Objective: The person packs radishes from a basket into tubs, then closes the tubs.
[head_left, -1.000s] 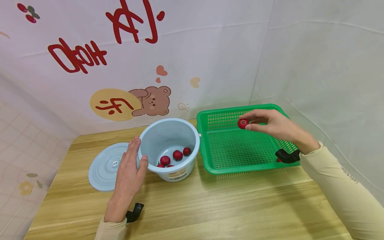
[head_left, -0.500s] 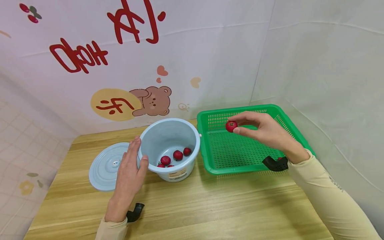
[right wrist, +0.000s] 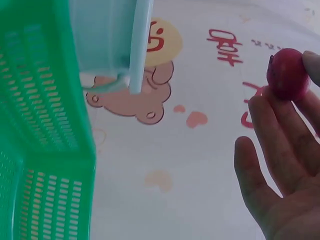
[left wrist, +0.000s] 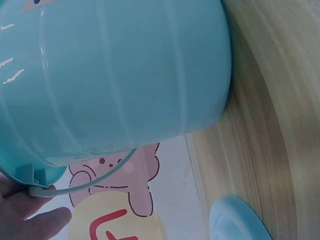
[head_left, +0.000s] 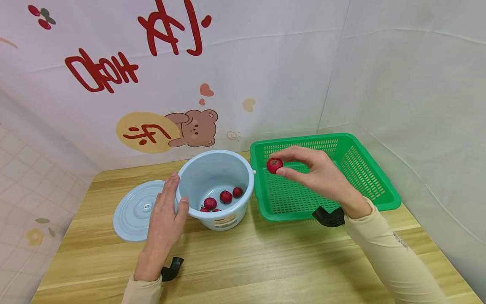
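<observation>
A pale printed wall (head_left: 265, 76) stands behind your wooden table (head_left: 243, 266). The green basket (head_left: 288, 217) takes up the right side, its slotted walls and mesh floor plain in the head view. Just left of it stands the pale blue bucket (head_left: 237, 211), upright. Only your head view looks inside, where several more fruits (head_left: 225, 196) lie on the floor, some partly hidden by the near rim. Your left wrist view gives the bucket's ribbed outer wall instead, and the thin handle (left wrist: 90, 184) curving down its side, hidden from the head view. The matching lid (head_left: 130, 211) lies flat on the table, partly behind your left hand (head_left: 165, 215). That hand rests at the bucket's left rim, fingers straight, thumb apart.

Your right hand (head_left: 315, 169) pinches one red fruit (head_left: 275, 166) between thumb and fingertips, in the air over the basket's left part as the head view sees it. The right wrist view shows the little finger held away from it. The fruit is small, round, deep red and glossy, with a brownish-green stem scar facing the head camera.
</observation>
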A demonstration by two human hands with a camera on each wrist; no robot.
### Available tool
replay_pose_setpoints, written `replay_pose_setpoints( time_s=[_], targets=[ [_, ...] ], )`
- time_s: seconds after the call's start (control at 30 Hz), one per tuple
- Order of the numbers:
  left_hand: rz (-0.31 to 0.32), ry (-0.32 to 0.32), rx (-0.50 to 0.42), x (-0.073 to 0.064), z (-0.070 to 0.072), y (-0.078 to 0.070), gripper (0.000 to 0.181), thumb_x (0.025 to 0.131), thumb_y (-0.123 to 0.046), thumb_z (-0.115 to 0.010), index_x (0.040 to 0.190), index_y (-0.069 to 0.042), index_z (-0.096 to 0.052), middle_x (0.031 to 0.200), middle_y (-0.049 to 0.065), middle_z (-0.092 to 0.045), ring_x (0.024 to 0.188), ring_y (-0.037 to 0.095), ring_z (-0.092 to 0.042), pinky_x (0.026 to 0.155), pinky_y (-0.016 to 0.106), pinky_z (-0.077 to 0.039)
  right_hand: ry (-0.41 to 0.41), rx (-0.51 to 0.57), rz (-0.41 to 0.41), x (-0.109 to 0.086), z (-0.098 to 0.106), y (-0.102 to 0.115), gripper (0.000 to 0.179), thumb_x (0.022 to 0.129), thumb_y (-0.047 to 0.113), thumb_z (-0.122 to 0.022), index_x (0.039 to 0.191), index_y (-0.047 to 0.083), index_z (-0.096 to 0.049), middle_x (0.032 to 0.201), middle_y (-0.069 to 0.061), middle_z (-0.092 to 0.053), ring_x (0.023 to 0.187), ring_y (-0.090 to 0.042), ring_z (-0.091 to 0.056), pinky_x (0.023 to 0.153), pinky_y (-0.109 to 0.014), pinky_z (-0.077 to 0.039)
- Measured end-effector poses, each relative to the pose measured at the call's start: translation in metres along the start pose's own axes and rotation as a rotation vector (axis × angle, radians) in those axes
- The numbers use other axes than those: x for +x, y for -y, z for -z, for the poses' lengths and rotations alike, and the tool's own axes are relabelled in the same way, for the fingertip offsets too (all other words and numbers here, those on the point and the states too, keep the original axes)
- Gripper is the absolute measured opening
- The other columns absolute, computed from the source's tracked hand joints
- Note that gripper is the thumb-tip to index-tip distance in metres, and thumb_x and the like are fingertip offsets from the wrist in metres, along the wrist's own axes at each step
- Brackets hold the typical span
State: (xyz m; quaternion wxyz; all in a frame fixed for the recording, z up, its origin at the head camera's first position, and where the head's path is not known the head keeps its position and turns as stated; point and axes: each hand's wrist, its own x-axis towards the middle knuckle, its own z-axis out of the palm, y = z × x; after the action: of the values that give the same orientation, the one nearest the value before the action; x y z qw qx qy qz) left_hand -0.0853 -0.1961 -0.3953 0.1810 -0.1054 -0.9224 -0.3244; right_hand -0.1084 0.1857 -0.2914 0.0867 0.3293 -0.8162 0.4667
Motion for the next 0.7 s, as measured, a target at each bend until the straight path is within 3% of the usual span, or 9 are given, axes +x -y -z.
replay_pose_setpoints(
  time_s=[0.7],
  targets=[
    [0.017, 0.005, -0.002, -0.001, -0.001, -0.002, 0.059, 0.106, -0.025, -0.047, 0.159, -0.003, -0.037, 0.167, 0.009, -0.034, 0.154, 0.037, -0.027, 0.119, 0.068, -0.025, -0.092, 0.002, 0.208, 0.012, -0.072, 0.006, 0.037, 0.088, 0.005, -0.081, 0.124, 0.010, -0.073, 0.119, 0.001, -0.073, 0.111, -0.015, -0.067, 0.096, -0.034, -0.056]
  ],
)
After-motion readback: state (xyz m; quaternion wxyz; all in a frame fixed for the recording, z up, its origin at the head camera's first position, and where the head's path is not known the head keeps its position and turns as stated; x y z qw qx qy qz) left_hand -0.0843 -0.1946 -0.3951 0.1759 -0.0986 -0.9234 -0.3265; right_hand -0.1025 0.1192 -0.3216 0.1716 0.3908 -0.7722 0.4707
